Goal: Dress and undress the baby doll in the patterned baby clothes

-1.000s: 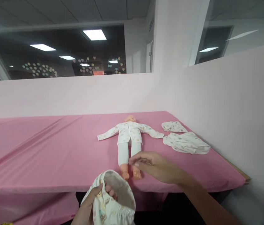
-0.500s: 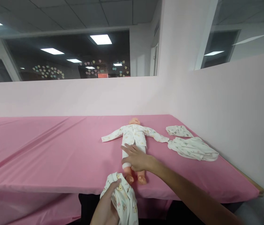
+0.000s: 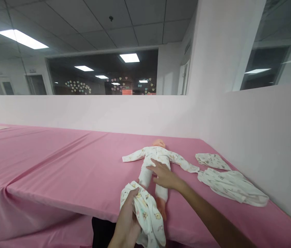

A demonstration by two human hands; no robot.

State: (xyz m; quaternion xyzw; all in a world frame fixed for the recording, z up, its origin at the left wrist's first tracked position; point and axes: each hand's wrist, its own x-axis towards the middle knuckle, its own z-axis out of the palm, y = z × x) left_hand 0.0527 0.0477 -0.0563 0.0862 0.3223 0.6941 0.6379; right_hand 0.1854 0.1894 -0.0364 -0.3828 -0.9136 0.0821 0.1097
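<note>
A baby doll [image 3: 159, 142] lies on its back, dressed in a white printed top [image 3: 149, 152] with its sleeves spread wide and plain white trousers [image 3: 145, 176]. Bunched in my left hand [image 3: 128, 217] is a white baby garment [image 3: 147, 213] with small bear prints, held at the table's front edge. The garment hides one of the doll's feet. Over the doll's lower belly and upper thigh is my right hand [image 3: 164, 175], fingers spread, holding nothing. Whether its fingertips press on the doll's clothes I cannot tell.
A pink cloth [image 3: 65, 172] covers the table. To the doll's right lie a small folded printed cloth [image 3: 212, 161] and a larger crumpled white garment [image 3: 233, 186], close to the white side wall [image 3: 271, 144]. A low wall [image 3: 88, 112] with windows above runs behind.
The view has swung left and tilted up. My left hand has brought the garment forward over the doll's lower leg. My right hand stays over the doll's belly and thigh.
</note>
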